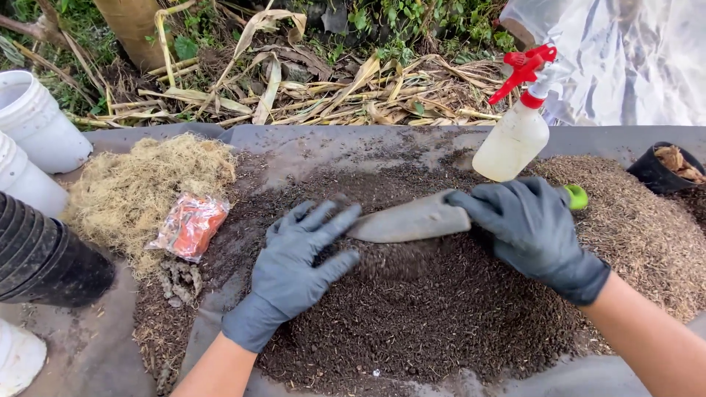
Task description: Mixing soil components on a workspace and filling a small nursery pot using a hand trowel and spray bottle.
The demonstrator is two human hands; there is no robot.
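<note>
- The right hand (533,231), in a dark glove, grips a trowel (412,219) by its green-ended handle, blade pointing toward the left hand.
- The left hand (298,268), gloved too, lies open and flat on the dark soil pile (412,316), fingertips just beside the blade tip.
- A spray bottle (515,132) stands just beyond the right hand; a hard scoop could knock it over.
- A sudden push of the blade could nick the left fingers.
</note>
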